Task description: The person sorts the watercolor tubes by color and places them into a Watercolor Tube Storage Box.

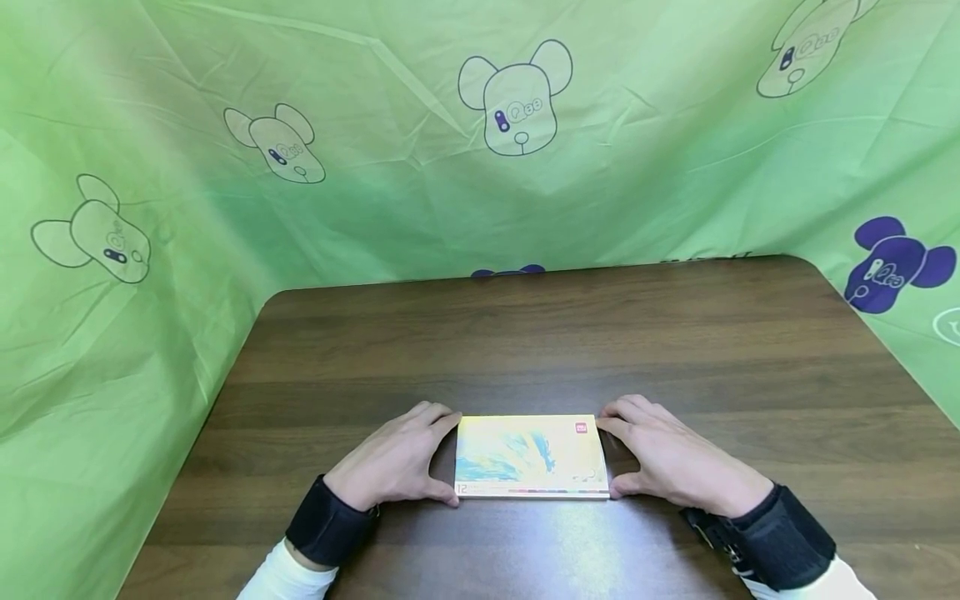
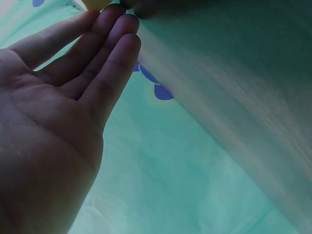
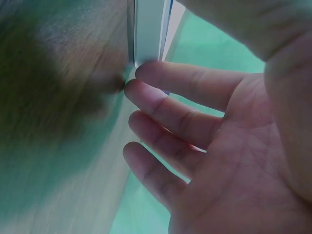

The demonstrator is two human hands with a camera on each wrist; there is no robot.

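Observation:
A flat pale-yellow box (image 1: 528,458) with blue brush strokes, a small red logo and a "12" lies on the wooden table. At its left end, my left hand (image 1: 397,458) touches the two corners, index fingertip at the far one and thumb at the near one. My right hand (image 1: 675,462) does likewise at the right end. The left wrist view shows the left hand's fingers (image 2: 109,83) nearly straight, with only a yellow bit of the box at the top. In the right wrist view, the index fingertip meets the box's pale side (image 3: 148,31); the other fingers extend loosely.
The dark wooden table (image 1: 525,350) has rounded far corners. A green cloth (image 1: 390,192) printed with mouse-like heads hangs behind it and along both sides. Black bands (image 1: 330,521) wrap both wrists, above white sleeves.

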